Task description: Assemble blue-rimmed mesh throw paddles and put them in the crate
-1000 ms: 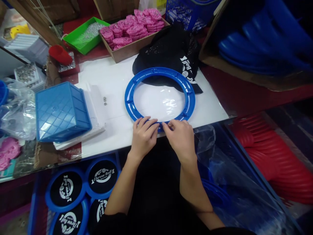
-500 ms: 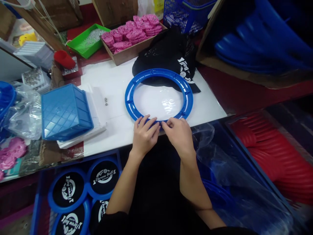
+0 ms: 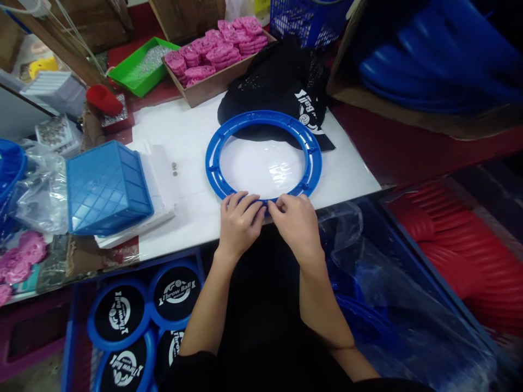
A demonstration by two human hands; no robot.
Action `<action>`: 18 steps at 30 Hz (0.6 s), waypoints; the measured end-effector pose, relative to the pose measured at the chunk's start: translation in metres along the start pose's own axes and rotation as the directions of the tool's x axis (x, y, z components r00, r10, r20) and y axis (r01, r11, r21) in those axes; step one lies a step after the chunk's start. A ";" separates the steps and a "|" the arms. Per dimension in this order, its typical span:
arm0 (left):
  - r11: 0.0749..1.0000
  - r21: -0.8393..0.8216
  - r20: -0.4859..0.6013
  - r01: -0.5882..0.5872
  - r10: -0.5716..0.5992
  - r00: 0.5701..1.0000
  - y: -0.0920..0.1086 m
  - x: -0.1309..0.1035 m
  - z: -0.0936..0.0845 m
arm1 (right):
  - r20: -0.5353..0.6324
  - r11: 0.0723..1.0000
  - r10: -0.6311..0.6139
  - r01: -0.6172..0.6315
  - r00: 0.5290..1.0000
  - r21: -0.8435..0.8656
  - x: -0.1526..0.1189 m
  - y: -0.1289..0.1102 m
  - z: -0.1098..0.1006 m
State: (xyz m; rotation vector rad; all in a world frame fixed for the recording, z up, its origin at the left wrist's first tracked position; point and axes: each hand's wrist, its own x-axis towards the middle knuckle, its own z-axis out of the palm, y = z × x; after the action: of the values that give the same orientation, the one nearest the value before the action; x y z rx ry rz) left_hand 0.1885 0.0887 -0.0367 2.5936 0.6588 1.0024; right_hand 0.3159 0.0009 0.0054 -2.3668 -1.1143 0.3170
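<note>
A blue plastic ring (image 3: 314,155) lies on the white work surface at the bench's front edge, its ribbed inner side facing up. My left hand (image 3: 241,220) lies over the ring's near rim, fingers bent and pressed on it. Close beside it, my right hand (image 3: 295,223) is closed in a pinch at the same rim. Whatever its fingertips hold is hidden. Behind the ring, partly under its far rim, lies a heap of black fabric pieces (image 3: 269,81) with white "Throw Ball" print. Two small metal pieces (image 3: 175,169) sit to the left.
A blue plastic bin (image 3: 108,188) stands at left. Further back are a green tray (image 3: 137,81) of small metal parts and a cardboard box (image 3: 212,90) of pink pieces. Below, a crate holds finished black-and-blue discs (image 3: 119,313); red rings (image 3: 461,256) fill another at right.
The camera view has shifted slightly. Both hands stay at the ring's near rim, with the left fingers a little closer together; the ring has hardly moved.
</note>
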 end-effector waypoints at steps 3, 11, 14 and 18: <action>0.999 0.044 0.035 0.009 -0.011 0.999 0.001 0.002 0.001 | -0.008 1.000 -0.002 0.001 1.000 -0.025 -0.001 -0.001 0.000; 0.999 0.048 0.011 -0.010 0.010 1.000 0.001 -0.001 0.001 | -0.019 0.994 0.005 -0.007 1.000 -0.111 -0.002 -0.004 0.000; 1.000 -0.002 -0.043 -0.030 0.030 0.999 0.001 -0.003 0.002 | -0.018 0.995 -0.002 0.001 1.000 -0.102 -0.003 -0.002 0.002; 0.999 -0.050 -0.033 -0.011 0.009 0.999 0.001 -0.004 0.000 | -0.019 0.998 -0.012 0.011 1.000 -0.055 -0.002 0.000 0.003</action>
State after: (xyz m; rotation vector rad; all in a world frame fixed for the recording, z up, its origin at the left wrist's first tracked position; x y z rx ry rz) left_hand 0.1866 0.0856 -0.0382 2.5446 0.6210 1.0526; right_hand 0.3136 -0.0003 0.0031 -2.4054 -1.1410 0.2612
